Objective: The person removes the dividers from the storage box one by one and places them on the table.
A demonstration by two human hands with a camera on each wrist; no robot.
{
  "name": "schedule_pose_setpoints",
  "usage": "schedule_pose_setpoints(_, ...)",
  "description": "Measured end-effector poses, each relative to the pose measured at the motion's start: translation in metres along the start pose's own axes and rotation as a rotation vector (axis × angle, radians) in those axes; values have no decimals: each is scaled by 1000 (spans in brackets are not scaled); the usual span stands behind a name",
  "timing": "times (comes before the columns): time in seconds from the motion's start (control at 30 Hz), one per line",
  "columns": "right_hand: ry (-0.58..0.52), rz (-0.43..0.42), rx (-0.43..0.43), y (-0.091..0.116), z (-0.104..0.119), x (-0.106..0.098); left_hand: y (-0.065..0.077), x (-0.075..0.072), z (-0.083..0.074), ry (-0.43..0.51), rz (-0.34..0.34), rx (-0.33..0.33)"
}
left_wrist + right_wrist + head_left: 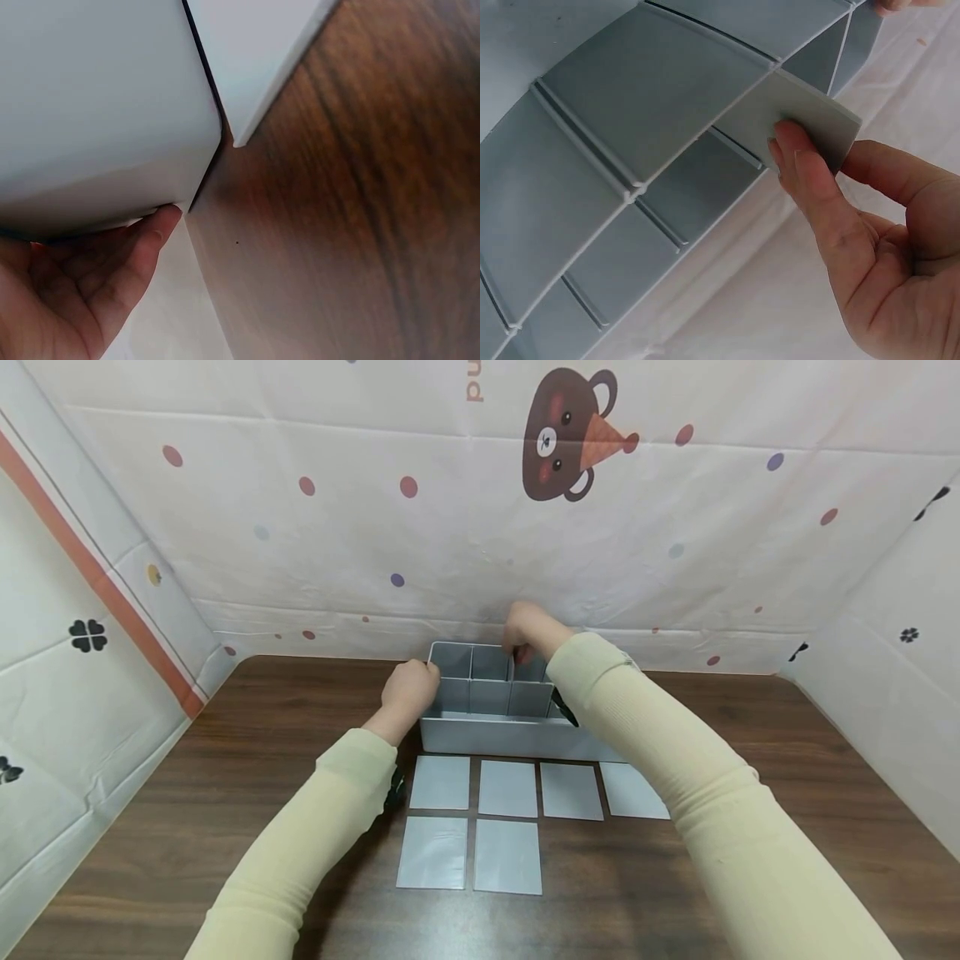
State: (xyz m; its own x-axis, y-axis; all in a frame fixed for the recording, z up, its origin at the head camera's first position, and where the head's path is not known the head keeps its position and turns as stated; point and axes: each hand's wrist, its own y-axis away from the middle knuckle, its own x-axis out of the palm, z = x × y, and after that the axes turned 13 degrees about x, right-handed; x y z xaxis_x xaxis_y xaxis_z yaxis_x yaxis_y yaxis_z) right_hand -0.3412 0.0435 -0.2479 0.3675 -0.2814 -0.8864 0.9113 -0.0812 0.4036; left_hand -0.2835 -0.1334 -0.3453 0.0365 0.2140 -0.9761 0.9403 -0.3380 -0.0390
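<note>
A grey-white storage box (487, 739) with compartments stands near the back of the table. My right hand (528, 625) is over its back row, and in the right wrist view the same hand (862, 240) pinches a small divider panel (772, 101) between thumb and fingers. That panel is partly down between the lengthwise divider and the back wall, its outer end sticking up above the rim. At the box's left end my left hand (411, 689) grips the wall near the corner. In the left wrist view its fingers (135, 262) touch the outer face; its thumb is hidden.
Several flat white square panels (506, 857) lie in two rows on the brown wood table (300, 710), in front of the box. My right sleeve covers the box's right end. A patterned white sheet (337, 543) hangs close behind the box.
</note>
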Motion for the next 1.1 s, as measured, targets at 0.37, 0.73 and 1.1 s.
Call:
schedule_pose_setpoints(0.37, -8, 1, 32, 12, 1, -14, -6, 0, -4, 98, -9, -57)
schedule_pose_setpoints(0.73, 98, -76, 28, 17, 8, -10, -4, 3, -2, 111, -21, -67)
schedule_pose_setpoints(1.1, 108, -61, 32, 22, 11, -13, -1, -1, -3, -58, 39, 20)
